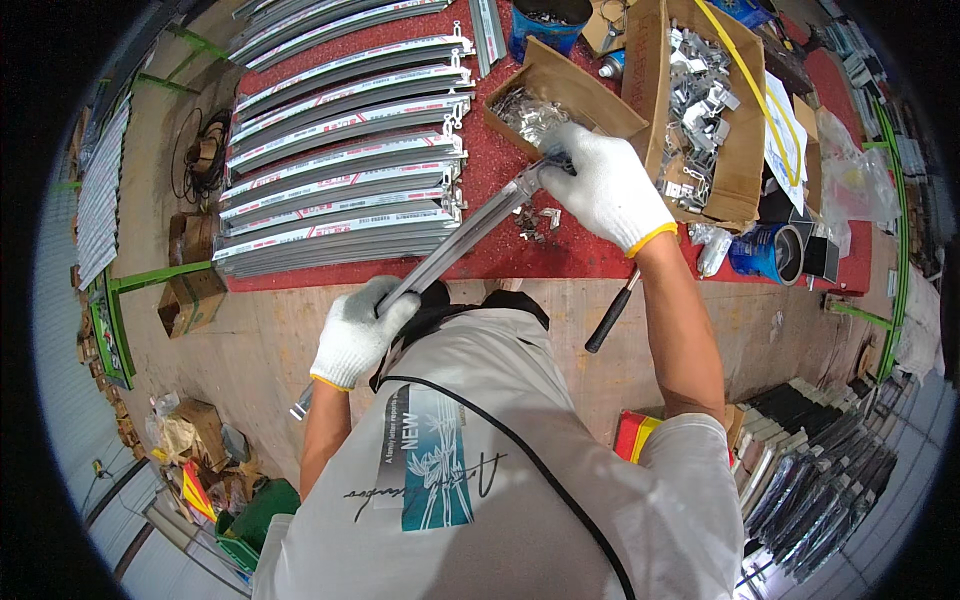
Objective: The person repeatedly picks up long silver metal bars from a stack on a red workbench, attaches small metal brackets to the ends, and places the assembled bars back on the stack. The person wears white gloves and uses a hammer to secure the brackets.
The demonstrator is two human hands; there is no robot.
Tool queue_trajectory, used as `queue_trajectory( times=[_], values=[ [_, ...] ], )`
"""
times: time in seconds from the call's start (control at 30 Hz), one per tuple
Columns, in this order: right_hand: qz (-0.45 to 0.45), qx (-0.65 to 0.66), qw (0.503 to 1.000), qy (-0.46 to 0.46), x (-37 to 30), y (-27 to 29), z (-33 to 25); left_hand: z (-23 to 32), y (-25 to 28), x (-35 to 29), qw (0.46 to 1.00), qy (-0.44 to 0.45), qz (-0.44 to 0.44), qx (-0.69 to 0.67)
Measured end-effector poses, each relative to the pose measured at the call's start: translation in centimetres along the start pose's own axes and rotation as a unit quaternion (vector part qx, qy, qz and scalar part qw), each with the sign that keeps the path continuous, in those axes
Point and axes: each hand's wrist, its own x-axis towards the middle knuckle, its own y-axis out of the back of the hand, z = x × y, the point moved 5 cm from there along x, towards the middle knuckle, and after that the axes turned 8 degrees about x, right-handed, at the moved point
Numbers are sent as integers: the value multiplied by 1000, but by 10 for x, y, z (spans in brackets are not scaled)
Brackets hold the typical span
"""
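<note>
A long grey metal profile [462, 240] slants across my front, its lower end beyond my left wrist and its upper end over the red-topped table [590, 255]. My left hand [362, 328], in a white knit glove, is closed around its lower part. At the upper end my gloved right hand [605, 185] is closed, with thumb and fingers on the profile's tip; the fingertips are partly hidden. Just beyond that hand stands a small cardboard box [590, 95] of shiny little metal parts. Several loose metal pieces [535, 222] lie on the table below the profile's tip.
Rows of similar profiles [340, 185] cover the table's left side. A larger cardboard box [742, 185] holds metal brackets. A blue can [755, 252] lies near the front edge, and a black-handled tool [610, 322] sticks out past it. Behind stands a blue bucket [530, 38].
</note>
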Motion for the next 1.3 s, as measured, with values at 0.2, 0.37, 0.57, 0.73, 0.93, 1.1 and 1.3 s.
queue_trajectory(
  times=[0.2,0.37,0.57,0.73,0.93,1.1,1.3],
  values=[
    [-34,-73,997,12,6,-9,-2,-1,0,0,999,13,2,35],
    [-60,-100,993,-20,10,-18,7,-4,-4,1,999,14,-6,31],
    [-59,-100,992,-57,12,-21,12,-3,-6,2,1000,8,-8,29],
    [-97,-108,986,-78,12,-27,15,-2,-5,4,997,12,-12,75],
    [-90,-8,996,-1,6,-32,3,-3,-4,8,999,8,-10,50],
    [-94,31,993,-66,-3,-28,12,-4,-2,9,999,12,-5,51],
    [142,56,987,51,-7,-43,1,8,4,15,1000,12,6,26]
  ],
)
